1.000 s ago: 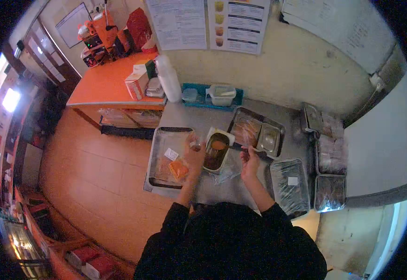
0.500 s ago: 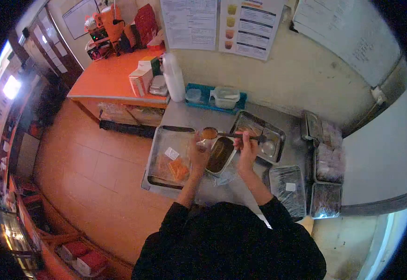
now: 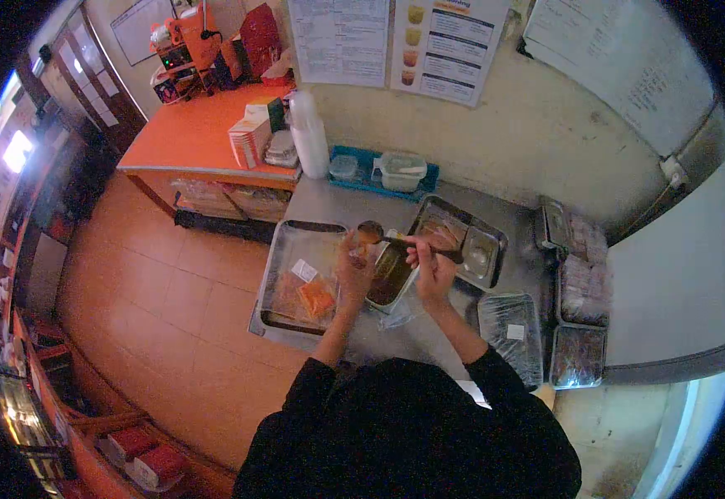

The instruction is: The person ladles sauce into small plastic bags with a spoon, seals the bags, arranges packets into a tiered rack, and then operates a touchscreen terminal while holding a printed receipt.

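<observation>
My right hand (image 3: pixel 434 272) grips the dark handle of a ladle (image 3: pixel 370 232), whose round bowl is tipped over my left hand. In my left hand (image 3: pixel 352 276) is a small see-through holder (image 3: pixel 362 252), a cup or a bag; I cannot tell which. Between the hands stands a metal pan (image 3: pixel 412 290) of brown sauce (image 3: pixel 389 279). Left of it lies a metal tray (image 3: pixel 273 259) with orange packets (image 3: pixel 317 299) and a white label (image 3: pixel 303 270). Fingers hide part of the holder.
Behind my right hand sits a divided metal tray (image 3: pixel 504 241). A film-wrapped tray (image 3: pixel 508 337) lies to the right, near stacked trays of packed food (image 3: pixel 583 287). A teal tray (image 3: pixel 362 185) with plastic tubs and a tall stack of white cups (image 3: pixel 308 137) line the back.
The ladle bowl has tipped over; the orange-brown sauce that showed in it has given way to a darker bowl. My right hand has shifted slightly left and down.
</observation>
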The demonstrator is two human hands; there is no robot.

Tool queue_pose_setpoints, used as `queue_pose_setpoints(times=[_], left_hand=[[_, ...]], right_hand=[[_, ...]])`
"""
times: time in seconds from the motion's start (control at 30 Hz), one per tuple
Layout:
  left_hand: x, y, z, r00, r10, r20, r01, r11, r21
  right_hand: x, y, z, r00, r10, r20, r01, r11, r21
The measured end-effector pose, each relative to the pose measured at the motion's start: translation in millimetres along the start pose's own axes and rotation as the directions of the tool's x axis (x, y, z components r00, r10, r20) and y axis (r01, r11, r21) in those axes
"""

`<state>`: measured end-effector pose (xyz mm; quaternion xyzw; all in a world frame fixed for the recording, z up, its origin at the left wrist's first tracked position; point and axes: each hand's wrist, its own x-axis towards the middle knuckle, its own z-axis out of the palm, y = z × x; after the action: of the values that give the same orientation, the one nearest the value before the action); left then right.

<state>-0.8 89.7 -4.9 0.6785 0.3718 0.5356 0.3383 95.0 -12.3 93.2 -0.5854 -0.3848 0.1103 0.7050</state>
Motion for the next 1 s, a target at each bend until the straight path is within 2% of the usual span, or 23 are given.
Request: queue_pose_setpoints(times=[0.03,0.07,0.1,0.13,0.17,0.2,0.23,0.3,0.37,0.43,0.47,0.5,0.53,0.57,0.6,0.63,0.67,0.7,0.73,0.77,0.83,0.97,1.0], left_hand=[[0.0,-3.4,1.5,1.000,-0.028,-0.004,0.028,0.998,-0.059],[-2.5,-6.3,1.7,1.000,-0.028,-0.004,0.028,0.998,-0.059],[-3.2,-0.3,-1.3,0.999,-0.035,0.013,0.035,0.999,0.012],[-3.5,5.3,-3.7,0.999,-0.044,0.030,0.041,0.996,0.082],[-5.1,0.8,-2.6,0.999,-0.044,0.030,0.042,0.996,0.081],[-8.4,-12.6,1.4,0.994,-0.097,0.044,0.100,0.993,-0.064],[-9.9,-21.0,4.3,0.987,-0.147,0.066,0.158,0.965,-0.207],[-10.3,-31.4,9.7,0.993,-0.111,0.030,0.115,0.967,-0.227],[-8.3,-36.3,11.9,0.997,-0.076,-0.008,0.072,0.967,-0.244],[-4.3,-28.3,7.6,0.989,0.127,-0.076,-0.126,0.992,0.013],[-4.3,-23.7,5.6,0.977,0.195,-0.090,-0.186,0.977,0.102],[-3.4,-0.6,-1.5,0.999,0.039,-0.026,-0.038,0.999,0.025],[-3.7,4.4,-3.3,0.999,-0.037,0.011,0.037,0.999,-0.011],[-4.1,9.5,-5.2,0.992,-0.113,0.049,0.115,0.992,-0.042],[-4.2,7.1,-4.7,0.992,-0.120,0.039,0.120,0.993,0.002],[-4.6,4.9,-4.2,0.991,-0.127,0.030,0.125,0.991,0.046],[-5.2,3.0,-3.3,0.991,-0.127,0.031,0.126,0.991,0.045],[-5.4,2.0,-2.4,0.998,-0.054,0.014,0.054,0.999,0.005],[-4.9,3.2,-2.3,1.000,0.019,-0.007,-0.019,0.999,-0.033],[-5.0,-0.9,-0.4,1.000,0.018,-0.006,-0.019,0.999,-0.033],[-4.6,-9.8,3.5,1.000,0.017,-0.001,-0.017,0.993,-0.120],[-3.4,2.9,-4.9,0.994,-0.104,0.029,0.106,0.993,-0.061],[-1.8,-0.6,-4.9,0.991,-0.125,0.043,0.130,0.983,-0.126]], right_hand=[[-0.6,0.2,-2.8,1.000,0.000,0.000,0.000,1.000,0.000],[-0.8,0.4,-7.2,0.986,-0.142,0.085,0.151,0.983,-0.104],[-0.6,-0.1,-9.2,0.945,-0.270,0.183,0.304,0.933,-0.193],[-1.3,0.0,-7.4,0.945,-0.271,0.184,0.305,0.932,-0.194],[-2.4,0.4,-4.1,0.849,-0.469,0.246,0.514,0.840,-0.174],[-3.1,0.5,-2.4,0.707,-0.639,0.302,0.696,0.704,-0.140],[-5.0,1.9,-5.8,0.707,-0.639,0.302,0.696,0.704,-0.140],[-9.1,3.4,-14.6,0.575,-0.517,0.634,0.734,0.668,-0.121],[-9.5,4.2,-12.8,0.578,-0.534,0.618,0.730,0.676,-0.098],[-10.3,10.5,-7.4,0.580,-0.549,0.602,0.725,0.685,-0.074],[-11.1,21.7,-3.8,0.675,-0.595,0.437,0.685,0.725,-0.070],[-11.8,28.1,-2.3,0.747,-0.613,0.257,0.645,0.762,-0.057],[-12.6,26.8,-2.9,0.748,-0.612,0.257,0.644,0.763,-0.058],[-13.9,25.1,-4.2,0.942,-0.303,0.143,0.304,0.953,0.014],[-14.0,19.9,-4.4,0.996,0.067,0.060,-0.074,0.989,0.125],[-10.9,15.6,-4.4,0.996,0.068,0.059,-0.075,0.989,0.125],[-4.9,11.7,-4.1,0.979,0.200,-0.044,-0.187,0.961,0.204],[0.2,9.1,-3.8,0.932,0.335,-0.136,-0.285,0.913,0.293],[3.5,23.8,-8.2,0.907,0.390,-0.157,-0.318,0.881,0.351],[4.2,28.8,-11.6,0.907,0.391,-0.158,-0.318,0.881,0.351],[5.0,30.9,-15.0,0.828,0.521,-0.206,-0.360,0.776,0.517],[-18.8,31.8,-32.8,0.807,0.530,-0.259,-0.383,0.805,0.453],[-29.1,27.4,-35.9,0.841,0.476,-0.258,-0.388,0.862,0.326]])
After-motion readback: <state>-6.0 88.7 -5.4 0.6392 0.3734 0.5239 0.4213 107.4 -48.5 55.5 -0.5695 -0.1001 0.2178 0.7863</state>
